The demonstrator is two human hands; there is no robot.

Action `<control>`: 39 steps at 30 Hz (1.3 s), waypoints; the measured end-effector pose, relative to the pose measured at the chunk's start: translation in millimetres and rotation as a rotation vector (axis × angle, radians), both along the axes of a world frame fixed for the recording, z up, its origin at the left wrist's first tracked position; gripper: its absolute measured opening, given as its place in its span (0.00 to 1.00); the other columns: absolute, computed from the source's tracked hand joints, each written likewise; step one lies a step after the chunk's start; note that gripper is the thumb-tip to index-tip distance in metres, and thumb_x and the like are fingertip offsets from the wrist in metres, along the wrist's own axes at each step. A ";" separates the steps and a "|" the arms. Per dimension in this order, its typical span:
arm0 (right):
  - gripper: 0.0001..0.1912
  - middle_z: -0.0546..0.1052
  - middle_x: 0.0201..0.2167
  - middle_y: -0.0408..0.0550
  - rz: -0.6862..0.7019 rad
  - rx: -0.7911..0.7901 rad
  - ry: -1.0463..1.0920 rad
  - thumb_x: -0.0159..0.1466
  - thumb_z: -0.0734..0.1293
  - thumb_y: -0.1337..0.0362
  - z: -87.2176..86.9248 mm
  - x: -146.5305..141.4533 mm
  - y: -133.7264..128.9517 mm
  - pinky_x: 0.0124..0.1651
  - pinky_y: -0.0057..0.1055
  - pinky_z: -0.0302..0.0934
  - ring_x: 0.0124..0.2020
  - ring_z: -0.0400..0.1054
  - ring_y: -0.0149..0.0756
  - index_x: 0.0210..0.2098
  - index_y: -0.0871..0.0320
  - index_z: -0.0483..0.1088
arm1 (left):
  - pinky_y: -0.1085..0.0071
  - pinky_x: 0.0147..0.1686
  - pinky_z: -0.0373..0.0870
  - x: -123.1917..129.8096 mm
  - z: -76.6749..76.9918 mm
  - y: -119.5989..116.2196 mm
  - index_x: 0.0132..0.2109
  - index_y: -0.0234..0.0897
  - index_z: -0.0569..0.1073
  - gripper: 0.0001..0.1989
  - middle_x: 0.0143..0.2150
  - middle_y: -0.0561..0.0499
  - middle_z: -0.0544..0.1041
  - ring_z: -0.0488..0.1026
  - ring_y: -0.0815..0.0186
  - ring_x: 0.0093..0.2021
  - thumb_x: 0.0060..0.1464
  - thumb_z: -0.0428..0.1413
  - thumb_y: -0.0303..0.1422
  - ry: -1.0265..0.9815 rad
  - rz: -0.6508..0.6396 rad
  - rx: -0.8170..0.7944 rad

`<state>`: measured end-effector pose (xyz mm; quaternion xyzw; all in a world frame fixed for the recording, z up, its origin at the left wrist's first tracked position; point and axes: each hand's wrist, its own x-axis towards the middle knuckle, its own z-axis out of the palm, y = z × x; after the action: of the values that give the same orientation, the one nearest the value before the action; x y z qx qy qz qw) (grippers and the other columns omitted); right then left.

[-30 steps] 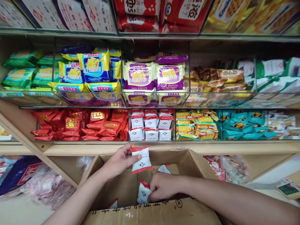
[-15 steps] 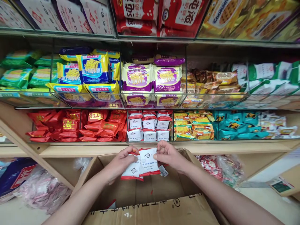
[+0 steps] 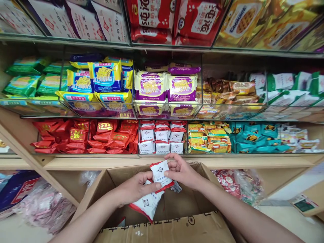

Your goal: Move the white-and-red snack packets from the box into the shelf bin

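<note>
Above an open cardboard box, my left hand is closed on a white packet with red edges, which hangs tilted below the thumb. My right hand pinches a second white and red packet by its right side. The two packets overlap, and my left thumb reaches the lower edge of the second one. A small printed label or wrapper shows just below my right hand. Similar white and red packets are stacked in the lower shelf compartment straight ahead.
Red packets lie left of that stack, yellow ones and teal ones right. Above is a shelf of soda biscuits. Plastic-wrapped packs lie at lower left, a bag of red packets at right.
The left packet has swung down and tilted, and my left hand has moved slightly right and down. The right packet has turned, with my right hand's fingers shifted on it. The view has shifted slightly.
</note>
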<state>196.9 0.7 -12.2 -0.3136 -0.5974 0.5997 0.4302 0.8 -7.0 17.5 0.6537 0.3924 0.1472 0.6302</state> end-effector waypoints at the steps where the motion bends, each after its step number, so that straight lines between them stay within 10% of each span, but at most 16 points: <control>1: 0.28 0.72 0.33 0.43 0.037 0.000 0.007 0.52 0.68 0.63 1.4 0.9 -1.0 0.34 0.29 0.61 0.31 0.68 0.29 0.47 0.54 0.52 | 0.77 0.22 0.52 -0.3 -1.0 0.6 0.38 0.34 0.68 0.18 0.26 0.57 0.65 0.56 0.75 0.22 0.47 0.55 0.45 0.001 0.012 0.008; 5: 0.24 0.71 0.33 0.43 -0.087 0.125 0.016 0.54 0.67 0.64 21.0 3.1 5.6 0.35 0.30 0.61 0.32 0.68 0.30 0.45 0.52 0.51 | 0.77 0.23 0.51 -1.1 -7.5 4.9 0.36 0.34 0.65 0.19 0.25 0.58 0.63 0.55 0.75 0.23 0.46 0.55 0.46 -0.012 0.075 0.071; 15: 0.03 0.71 0.33 0.46 -0.613 1.007 -0.472 0.59 0.59 0.69 71.8 -35.7 72.7 0.43 0.32 0.56 0.37 0.63 0.35 0.32 0.56 0.64 | 0.76 0.21 0.50 4.4 -16.9 3.0 0.35 0.36 0.65 0.22 0.23 0.60 0.62 0.54 0.74 0.22 0.41 0.56 0.49 0.074 0.138 0.128; 25: 0.04 0.71 0.29 0.46 -0.626 0.774 -0.784 0.56 0.62 0.71 65.0 -51.9 88.3 0.37 0.30 0.57 0.33 0.64 0.35 0.28 0.57 0.67 | 0.76 0.19 0.50 2.0 -11.4 1.0 0.35 0.36 0.64 0.20 0.21 0.60 0.60 0.53 0.75 0.20 0.42 0.55 0.48 0.114 0.130 0.154; 32: 0.08 0.70 0.33 0.50 -0.690 0.942 -0.771 0.59 0.59 0.68 67.1 -43.4 73.6 0.43 0.33 0.56 0.38 0.63 0.37 0.30 0.59 0.70 | 0.78 0.22 0.52 0.7 -7.6 3.2 0.35 0.35 0.65 0.18 0.23 0.59 0.62 0.55 0.75 0.23 0.43 0.57 0.44 0.017 0.215 0.156; 39: 0.12 0.72 0.30 0.44 -0.228 0.594 -0.745 0.58 0.62 0.56 78.7 -22.4 31.0 0.30 0.26 0.56 0.29 0.64 0.30 0.35 0.57 0.69 | 0.76 0.28 0.64 -2.4 3.6 8.7 0.44 0.40 0.63 0.19 0.30 0.57 0.69 0.66 0.73 0.27 0.45 0.58 0.40 -0.347 0.485 0.121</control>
<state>174.5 31.7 66.5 -0.4341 -0.8178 0.1992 0.3211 -1.5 1.8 21.1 0.5423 0.4141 0.4258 0.5942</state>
